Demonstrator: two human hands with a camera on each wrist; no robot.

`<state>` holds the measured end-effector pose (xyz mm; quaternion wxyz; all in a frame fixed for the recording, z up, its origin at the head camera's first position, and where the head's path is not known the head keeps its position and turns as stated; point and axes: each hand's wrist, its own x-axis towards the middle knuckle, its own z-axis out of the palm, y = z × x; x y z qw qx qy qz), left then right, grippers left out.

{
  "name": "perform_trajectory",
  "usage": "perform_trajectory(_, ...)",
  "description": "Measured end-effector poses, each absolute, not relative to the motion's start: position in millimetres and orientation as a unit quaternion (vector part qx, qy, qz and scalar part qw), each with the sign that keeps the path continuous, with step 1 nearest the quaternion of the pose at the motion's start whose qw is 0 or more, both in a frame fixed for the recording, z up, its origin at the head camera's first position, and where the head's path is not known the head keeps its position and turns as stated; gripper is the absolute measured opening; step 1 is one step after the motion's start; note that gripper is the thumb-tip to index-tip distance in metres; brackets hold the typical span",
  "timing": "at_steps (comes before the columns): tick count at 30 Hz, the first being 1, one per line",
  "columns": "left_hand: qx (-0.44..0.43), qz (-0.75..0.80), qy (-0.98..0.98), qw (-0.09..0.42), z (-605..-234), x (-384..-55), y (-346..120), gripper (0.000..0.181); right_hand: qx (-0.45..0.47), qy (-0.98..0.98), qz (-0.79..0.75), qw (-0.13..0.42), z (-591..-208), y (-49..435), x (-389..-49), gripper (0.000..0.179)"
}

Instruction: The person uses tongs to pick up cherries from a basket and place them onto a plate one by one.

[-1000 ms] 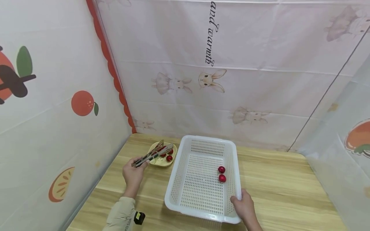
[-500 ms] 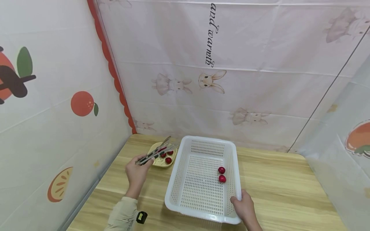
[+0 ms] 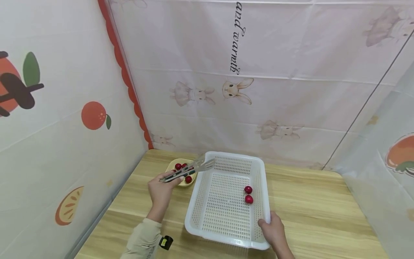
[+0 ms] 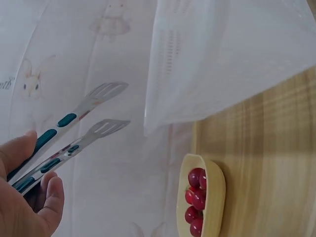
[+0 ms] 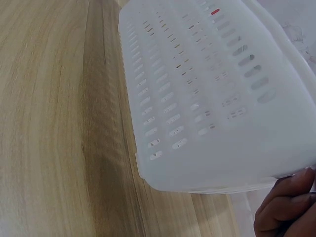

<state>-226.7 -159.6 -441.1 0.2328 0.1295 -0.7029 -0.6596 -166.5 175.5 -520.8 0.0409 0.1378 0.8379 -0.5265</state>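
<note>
My left hand [image 3: 161,190] holds metal tongs [image 4: 76,113] with slotted ends and teal grip pads. In the left wrist view the tongs' arms are spread, with nothing visible between their tips. Seen from the head, those tips overlap the far left rim of a white plastic basket [image 3: 226,233], with a yellow dish [image 3: 190,182] below the tongs. Several small, round, glossy red fruits [image 4: 198,200] lie in the dish. My right hand [image 3: 273,230] grips the basket's near right rim, thumb on the inside. Two more red fruits [image 3: 248,194] rest on the basket floor, toward its right side.
The wooden table [image 3: 310,208] extends to the right of the basket. Printed cloth walls [image 3: 275,43] stand behind and at both sides, close to the dish and the basket's far end. A black band [image 3: 166,242] shows at my left sleeve.
My left hand has carried the tongs rightward from over the dish, so their tips now overlap the basket rim. My right hand and the basket stay put.
</note>
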Motion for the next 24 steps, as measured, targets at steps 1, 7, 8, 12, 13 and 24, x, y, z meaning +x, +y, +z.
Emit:
perform_trajectory(1, 0.130, -0.663, -0.700, 0.230, -440.2, -226.6, -157.7, 0.041, 0.139, 0.838, -0.526, 0.040, -521.1, 175.7, -166.6, 0.047)
perform_trajectory(7, 0.141, -0.645, -0.719, 0.215, -437.7, -227.8, -146.8, 0.041, 0.140, 0.839, -0.524, 0.038, -523.0, 176.9, -167.2, 0.046)
perform_trajectory(8, 0.142, -0.639, -0.725, 0.215, -437.8, -228.1, -144.9, 0.040, 0.139, 0.839, -0.524, 0.039, -523.5, 177.1, -167.4, 0.046)
perform_trajectory(12, 0.139, -0.628, -0.735, 0.215, -438.2, -229.8, -135.5, 0.034, 0.139, 0.839, -0.524, 0.041, -525.5, 177.1, -167.5, 0.045)
perform_trajectory(13, 0.136, -0.626, -0.736, 0.217, -438.1, -230.3, -132.8, 0.032, 0.139, 0.840, -0.523, 0.041, -526.1, 177.1, -167.5, 0.045)
perform_trajectory(24, 0.082, -0.628, -0.743, 0.217, -440.1, -236.7, -101.2, 0.030, 0.136, 0.841, -0.523, 0.037, -529.9, 177.6, -168.2, 0.044)
